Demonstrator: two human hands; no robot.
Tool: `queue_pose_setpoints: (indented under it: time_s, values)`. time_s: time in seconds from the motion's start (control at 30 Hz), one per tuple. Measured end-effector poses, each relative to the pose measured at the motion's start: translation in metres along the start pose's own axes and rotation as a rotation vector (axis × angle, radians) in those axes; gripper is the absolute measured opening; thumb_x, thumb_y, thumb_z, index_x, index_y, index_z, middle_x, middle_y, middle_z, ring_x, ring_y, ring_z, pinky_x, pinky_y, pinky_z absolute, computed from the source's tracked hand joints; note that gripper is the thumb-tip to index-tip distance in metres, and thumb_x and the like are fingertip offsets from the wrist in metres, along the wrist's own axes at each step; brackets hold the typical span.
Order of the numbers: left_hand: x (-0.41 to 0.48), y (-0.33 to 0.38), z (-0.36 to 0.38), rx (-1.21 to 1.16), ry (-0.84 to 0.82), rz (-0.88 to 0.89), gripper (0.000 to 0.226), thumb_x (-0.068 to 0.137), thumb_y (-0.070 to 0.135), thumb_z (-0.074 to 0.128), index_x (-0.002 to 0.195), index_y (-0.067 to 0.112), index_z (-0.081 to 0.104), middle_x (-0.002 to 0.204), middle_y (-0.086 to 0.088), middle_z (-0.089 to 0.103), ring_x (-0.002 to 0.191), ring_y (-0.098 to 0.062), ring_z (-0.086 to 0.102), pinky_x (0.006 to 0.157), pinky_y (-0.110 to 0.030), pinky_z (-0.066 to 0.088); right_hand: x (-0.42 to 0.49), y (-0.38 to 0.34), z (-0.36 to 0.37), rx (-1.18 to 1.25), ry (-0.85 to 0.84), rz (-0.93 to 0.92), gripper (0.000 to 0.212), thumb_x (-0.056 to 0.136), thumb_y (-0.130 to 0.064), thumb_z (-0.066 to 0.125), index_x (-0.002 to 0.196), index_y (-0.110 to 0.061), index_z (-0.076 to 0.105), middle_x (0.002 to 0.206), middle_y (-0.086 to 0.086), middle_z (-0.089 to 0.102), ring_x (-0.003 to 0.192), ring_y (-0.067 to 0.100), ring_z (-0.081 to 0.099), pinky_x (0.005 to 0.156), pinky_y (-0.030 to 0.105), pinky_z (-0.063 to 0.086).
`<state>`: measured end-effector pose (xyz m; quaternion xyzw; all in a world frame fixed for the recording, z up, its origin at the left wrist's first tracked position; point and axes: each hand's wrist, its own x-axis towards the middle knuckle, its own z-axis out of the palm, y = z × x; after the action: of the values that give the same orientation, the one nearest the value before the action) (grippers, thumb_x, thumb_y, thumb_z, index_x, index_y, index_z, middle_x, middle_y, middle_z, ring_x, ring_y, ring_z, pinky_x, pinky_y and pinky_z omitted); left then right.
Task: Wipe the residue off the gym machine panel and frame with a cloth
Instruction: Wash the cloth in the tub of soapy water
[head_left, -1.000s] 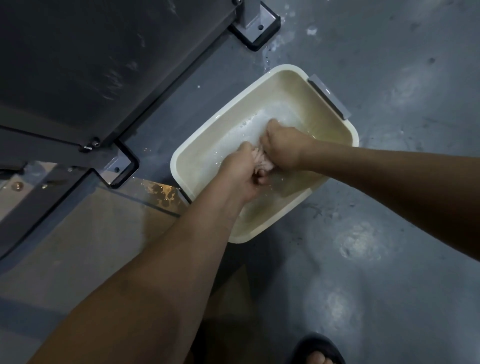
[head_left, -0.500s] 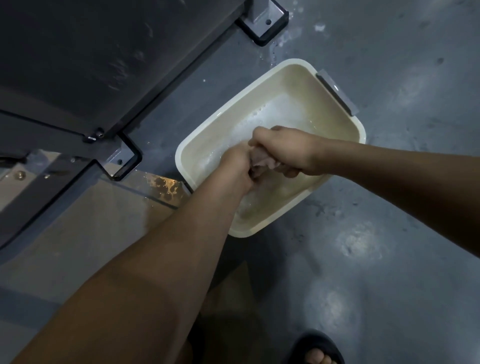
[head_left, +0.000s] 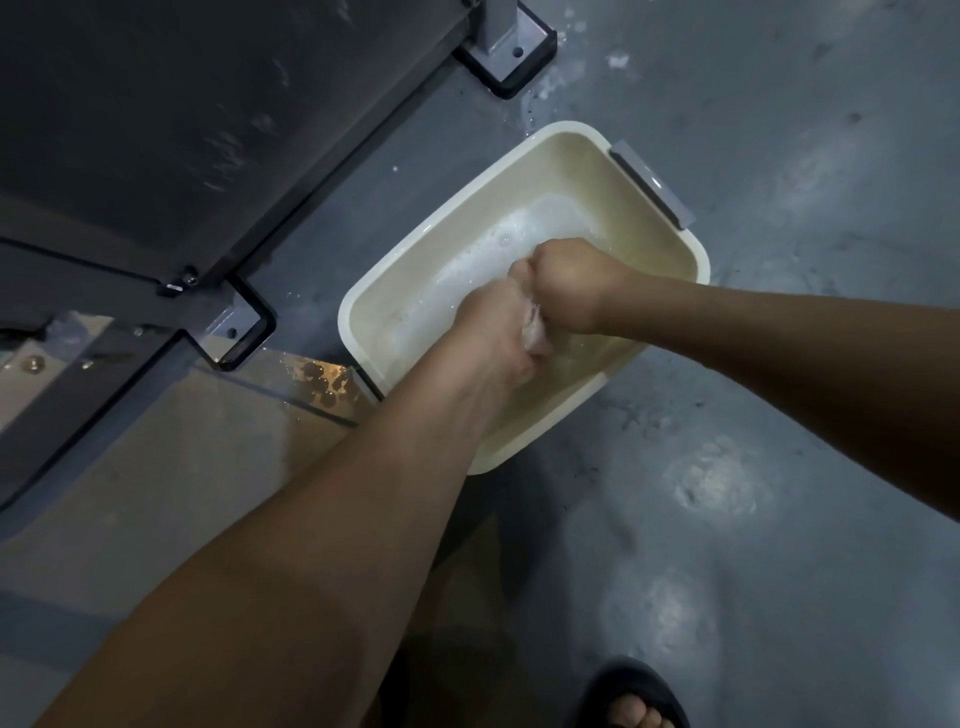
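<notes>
Over the cream wash basin (head_left: 597, 171) on the wet floor (head_left: 753, 415), the left hand (head_left: 496, 327) and right hand (head_left: 571, 286) meet, each grip clenched round the pale cloth (head_left: 537, 336) between them, right of the dark machine panel (head_left: 182, 104).

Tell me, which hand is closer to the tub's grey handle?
Right. The right hand is nearest the handle, over the tub middle; the left hand lies beyond it, toward the near rim. Both grip the cloth.
</notes>
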<state>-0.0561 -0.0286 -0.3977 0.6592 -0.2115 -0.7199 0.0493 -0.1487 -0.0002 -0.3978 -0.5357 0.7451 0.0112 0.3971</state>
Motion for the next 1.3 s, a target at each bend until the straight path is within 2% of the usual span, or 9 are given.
queue_pose_setpoints:
  time_s: [0.13, 0.23, 0.33, 0.43, 0.7, 0.9, 1.13, 1.2, 1.3]
  values:
    - [0.012, 0.006, -0.021, -0.143, 0.065, 0.01, 0.026, 0.099, 0.015, 0.034, 0.083, 0.009, 0.054, 0.08, -0.012, 0.063, 0.054, -0.023, 0.057, 0.048, -0.025, 0.044, 0.003, 0.007, 0.008, -0.155, 0.022, 0.031, 0.032, 0.105, -0.019, 0.042, 0.132, -0.007, 0.056, 0.133, 0.025, 0.048, 0.118, 0.043, 0.051, 0.085, 0.042, 0.041]
    - [0.018, 0.005, -0.033, -0.014, 0.094, 0.047, 0.028, 0.093, 0.004, 0.034, 0.07, 0.015, 0.047, 0.064, -0.007, 0.049, 0.042, -0.017, 0.037, 0.045, -0.023, 0.027, 0.002, 0.003, 0.007, -0.048, -0.088, 0.117, 0.039, 0.106, -0.022, 0.041, 0.142, -0.009, 0.05, 0.147, 0.026, 0.039, 0.131, 0.048, 0.041, 0.097, 0.052, 0.04]
    - [0.013, -0.005, -0.037, 0.241, 0.049, 0.009, 0.026, 0.086, 0.002, 0.039, 0.067, 0.014, 0.051, 0.06, -0.005, 0.041, 0.035, -0.017, 0.032, 0.045, -0.02, 0.03, -0.005, -0.009, 0.015, 0.11, -0.258, 0.131, 0.02, 0.102, -0.014, 0.048, 0.106, -0.006, 0.066, 0.112, 0.015, 0.065, 0.089, 0.028, 0.063, 0.071, 0.033, 0.047]
    - [0.02, -0.006, -0.041, 0.33, 0.086, -0.043, 0.03, 0.097, 0.02, 0.039, 0.072, 0.015, 0.054, 0.063, -0.007, 0.046, 0.035, -0.018, 0.038, 0.044, -0.017, 0.033, -0.01, -0.022, 0.019, 0.315, -0.297, 0.127, 0.033, 0.102, -0.014, 0.041, 0.074, -0.014, 0.059, 0.074, 0.004, 0.057, 0.056, 0.012, 0.05, 0.049, 0.021, 0.038]
    - [0.023, 0.006, -0.038, 0.219, 0.117, -0.007, 0.029, 0.089, 0.01, 0.033, 0.062, 0.017, 0.038, 0.052, 0.0, 0.03, 0.044, -0.014, 0.029, 0.044, -0.019, 0.024, -0.018, -0.033, 0.012, 0.559, -0.005, 0.085, 0.045, 0.099, -0.031, 0.041, 0.057, -0.014, 0.041, 0.041, -0.01, 0.041, 0.039, 0.007, 0.04, 0.047, 0.02, 0.034]
    - [0.019, 0.003, -0.029, 0.015, 0.02, -0.001, 0.036, 0.105, 0.004, 0.019, 0.078, 0.007, 0.044, 0.068, -0.007, 0.05, 0.067, -0.019, 0.043, 0.056, -0.021, 0.039, -0.02, -0.033, 0.018, 0.429, 0.061, -0.01, 0.044, 0.104, -0.033, 0.04, 0.072, -0.009, 0.058, 0.081, 0.009, 0.068, 0.076, 0.023, 0.062, 0.067, 0.03, 0.047]
    - [0.015, 0.004, -0.028, 0.027, -0.009, -0.046, 0.039, 0.099, 0.003, 0.028, 0.063, 0.016, 0.035, 0.047, -0.001, 0.035, 0.052, -0.015, 0.033, 0.047, -0.02, 0.029, -0.008, -0.018, 0.014, 0.37, 0.075, 0.016, 0.035, 0.096, -0.023, 0.046, 0.063, -0.012, 0.05, 0.07, 0.006, 0.056, 0.066, 0.02, 0.049, 0.063, 0.034, 0.041]
    - [0.012, 0.001, -0.028, 0.057, 0.0, -0.05, 0.038, 0.097, 0.004, 0.03, 0.063, 0.017, 0.036, 0.043, 0.001, 0.035, 0.049, -0.012, 0.03, 0.047, -0.021, 0.025, -0.001, -0.016, 0.014, 0.264, 0.081, 0.094, 0.026, 0.1, -0.017, 0.045, 0.078, -0.011, 0.058, 0.088, 0.008, 0.06, 0.076, 0.024, 0.053, 0.067, 0.034, 0.041]
    - [0.011, -0.004, -0.034, 0.045, 0.051, 0.019, 0.032, 0.1, 0.027, 0.046, 0.082, 0.011, 0.067, 0.072, -0.006, 0.072, 0.061, -0.018, 0.065, 0.056, -0.027, 0.053, 0.012, -0.005, 0.013, 0.357, 0.188, 0.283, 0.022, 0.104, -0.025, 0.047, 0.122, -0.013, 0.048, 0.124, 0.017, 0.045, 0.099, 0.034, 0.053, 0.077, 0.035, 0.037]
